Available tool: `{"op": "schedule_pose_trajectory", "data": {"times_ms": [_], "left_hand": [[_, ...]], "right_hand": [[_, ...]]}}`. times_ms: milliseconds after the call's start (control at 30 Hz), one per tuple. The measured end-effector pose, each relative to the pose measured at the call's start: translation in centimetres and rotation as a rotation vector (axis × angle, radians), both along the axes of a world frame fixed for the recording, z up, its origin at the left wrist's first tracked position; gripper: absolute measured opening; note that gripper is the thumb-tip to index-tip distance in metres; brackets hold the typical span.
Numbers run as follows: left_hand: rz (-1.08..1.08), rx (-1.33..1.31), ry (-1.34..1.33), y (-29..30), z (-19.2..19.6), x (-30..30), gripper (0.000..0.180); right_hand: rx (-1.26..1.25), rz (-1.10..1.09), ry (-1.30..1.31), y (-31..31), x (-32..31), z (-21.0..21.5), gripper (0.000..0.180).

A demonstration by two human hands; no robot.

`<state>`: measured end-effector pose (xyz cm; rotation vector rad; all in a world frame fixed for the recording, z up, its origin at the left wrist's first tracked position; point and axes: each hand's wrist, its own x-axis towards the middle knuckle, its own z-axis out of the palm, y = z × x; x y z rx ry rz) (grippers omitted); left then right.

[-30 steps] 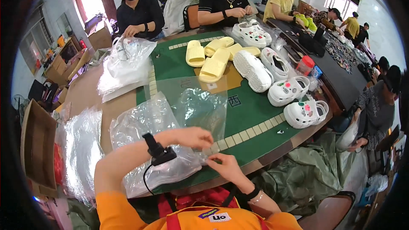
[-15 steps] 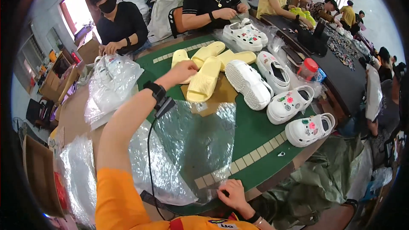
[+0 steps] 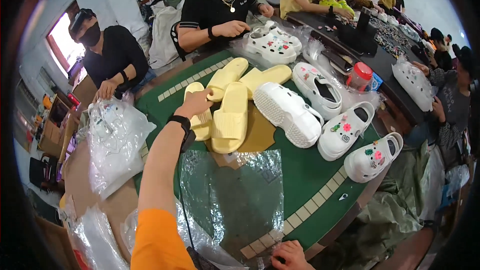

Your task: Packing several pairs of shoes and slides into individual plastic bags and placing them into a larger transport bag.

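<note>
My left hand (image 3: 196, 104) reaches over the cluster of pale yellow slippers. Its bent fingers close on the leftmost slipper (image 3: 201, 126), which lies partly under the hand. Right beside it is another yellow slipper (image 3: 230, 117), its ribbed strap toward me. Two more, an upper slipper (image 3: 229, 76) and a tilted slipper (image 3: 267, 76), lie behind. In front of them a clear plastic bag (image 3: 235, 195) is spread flat. At the bottom edge, my right hand (image 3: 291, 256) rests by the bag's near corner with curled fingers; whatever they hold, if anything, is hidden.
White clogs (image 3: 340, 132) with colourful charms stand to the right, one clog (image 3: 287, 112) showing its sole. A bagged pair (image 3: 115, 135) is at left, near a co-worker's hand (image 3: 106, 90). Across the table, another person handles white clogs (image 3: 272, 42). A red-lidded jar (image 3: 360, 76) stands at right.
My left hand has drawn the leftmost slipper toward me along the others. The whole view has shifted, and my right hand now sits lower in it, fingers still curled.
</note>
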<state>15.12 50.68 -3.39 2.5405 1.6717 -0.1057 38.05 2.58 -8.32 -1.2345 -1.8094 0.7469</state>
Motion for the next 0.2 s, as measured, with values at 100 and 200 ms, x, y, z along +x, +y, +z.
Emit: {"op": "schedule_pose_trajectory", "data": {"times_ms": [100, 200], "left_hand": [[-0.124, -0.325, -0.402, -1.2, 0.4, 0.0, 0.056], [-0.297, -0.468, -0.681, -2.1, -0.3, 0.4, 0.064]], "right_hand": [[-0.032, 0.006, -0.055, 0.1, 0.1, 0.2, 0.013], [-0.001, 0.011, -0.071, 0.2, -0.1, -0.1, 0.014]]}}
